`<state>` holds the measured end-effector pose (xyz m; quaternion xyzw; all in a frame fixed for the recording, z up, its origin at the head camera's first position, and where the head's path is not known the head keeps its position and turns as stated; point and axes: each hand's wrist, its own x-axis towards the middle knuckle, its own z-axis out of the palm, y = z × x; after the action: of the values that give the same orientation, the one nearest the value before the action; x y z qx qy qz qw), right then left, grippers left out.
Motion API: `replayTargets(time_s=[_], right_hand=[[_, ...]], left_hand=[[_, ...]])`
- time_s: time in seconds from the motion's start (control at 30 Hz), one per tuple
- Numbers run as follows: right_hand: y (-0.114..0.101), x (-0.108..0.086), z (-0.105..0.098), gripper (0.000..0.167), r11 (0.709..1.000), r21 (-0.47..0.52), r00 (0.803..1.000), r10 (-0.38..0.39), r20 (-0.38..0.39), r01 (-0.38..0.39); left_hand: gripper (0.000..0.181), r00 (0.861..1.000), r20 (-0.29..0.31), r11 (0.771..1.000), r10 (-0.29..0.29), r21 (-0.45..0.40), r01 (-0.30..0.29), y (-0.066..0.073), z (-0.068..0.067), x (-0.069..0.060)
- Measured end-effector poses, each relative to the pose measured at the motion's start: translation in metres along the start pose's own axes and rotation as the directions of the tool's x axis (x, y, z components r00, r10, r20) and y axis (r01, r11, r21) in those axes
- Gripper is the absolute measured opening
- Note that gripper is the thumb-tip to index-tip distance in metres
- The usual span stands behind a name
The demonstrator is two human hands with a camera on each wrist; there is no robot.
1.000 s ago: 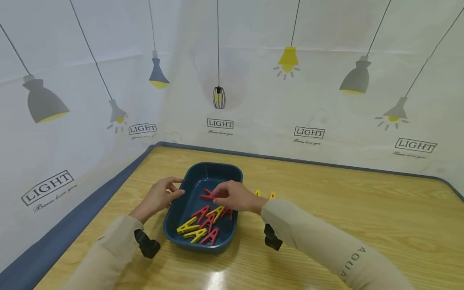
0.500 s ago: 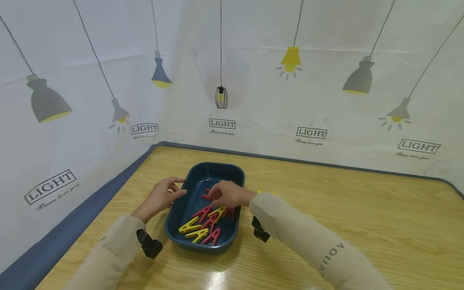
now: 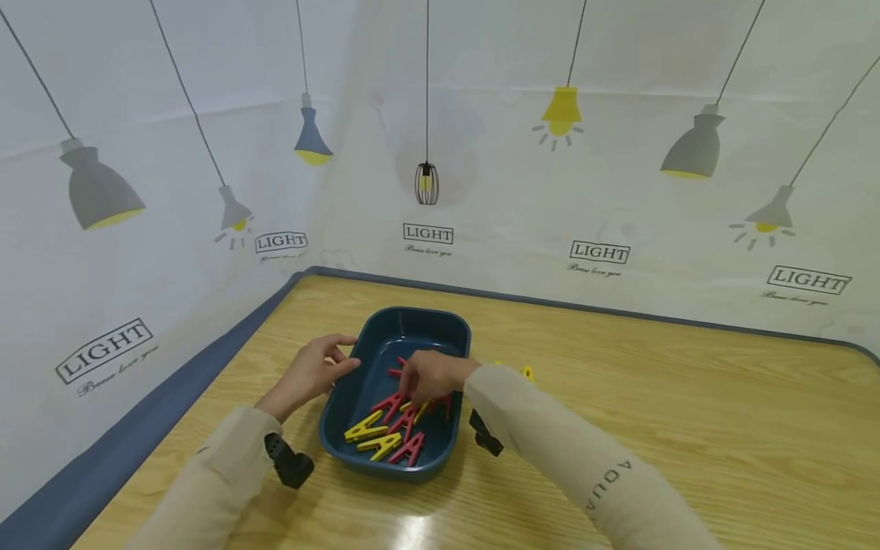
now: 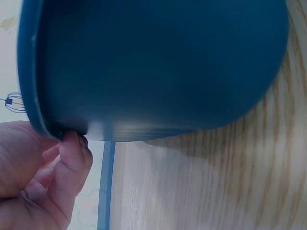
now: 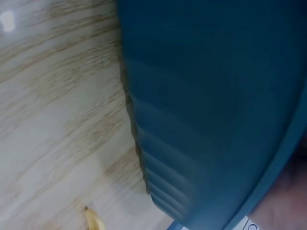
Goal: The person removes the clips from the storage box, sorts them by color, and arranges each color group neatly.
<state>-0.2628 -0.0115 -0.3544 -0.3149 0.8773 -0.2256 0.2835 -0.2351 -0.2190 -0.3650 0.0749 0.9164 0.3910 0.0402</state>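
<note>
A dark blue tray (image 3: pixel 399 470) holds red and yellow clothespins, such as a yellow clothespin (image 3: pixel 364 428) and a red clothespin (image 3: pixel 410 449) near its front end. My left hand (image 3: pixel 312 374) grips the tray's left rim; in the left wrist view, the bent fingers (image 4: pixel 72 165) press under the rim. Inside the tray, my right hand (image 3: pixel 431 376) reaches down with bent fingers, its fingertips at the clothespins in the middle. Whether it pinches one is hidden. In the right wrist view the tray wall (image 5: pixel 206 110) covers most of the hand.
Yellow clothespins (image 3: pixel 528 373) lie on the wooden table (image 3: pixel 660 412) right of the tray, partly behind the right sleeve (image 3: pixel 550 431). A wall sheet (image 3: pixel 495 183) printed with lamps rises behind the table's blue edge. Black cameras (image 3: pixel 289 461) sit on both wrists.
My right hand has moved from the red clothespin at the back of the pile toward the front, over a yellow one. The left hand stays on the rim. The view has shifted slightly.
</note>
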Motion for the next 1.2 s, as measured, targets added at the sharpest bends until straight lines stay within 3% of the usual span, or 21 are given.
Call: replayTargets(time_s=[0.33,0.9,1.2], right_hand=[[0.0001,0.0064,0.0034,0.015,0.999,-0.001,0.998,0.046,0.036,-0.046],[-0.0016,0.0039,0.0053,0.014,0.999,-0.022,0.999,0.033,0.019,-0.032],[-0.0004,0.0068,0.0033,0.014,1.000,-0.005,0.999,0.016,0.051,-0.016]], left_hand=[[0.042,1.000,-0.001,1.000,-0.002,0.004,0.002,0.0011,0.0000,0.0004],[0.042,1.000,-0.003,1.000,0.001,0.008,-0.001,-0.0011,0.0007,0.0012],[0.041,1.000,-0.002,1.000,0.003,-0.004,-0.003,-0.0009,0.0003,0.0005]])
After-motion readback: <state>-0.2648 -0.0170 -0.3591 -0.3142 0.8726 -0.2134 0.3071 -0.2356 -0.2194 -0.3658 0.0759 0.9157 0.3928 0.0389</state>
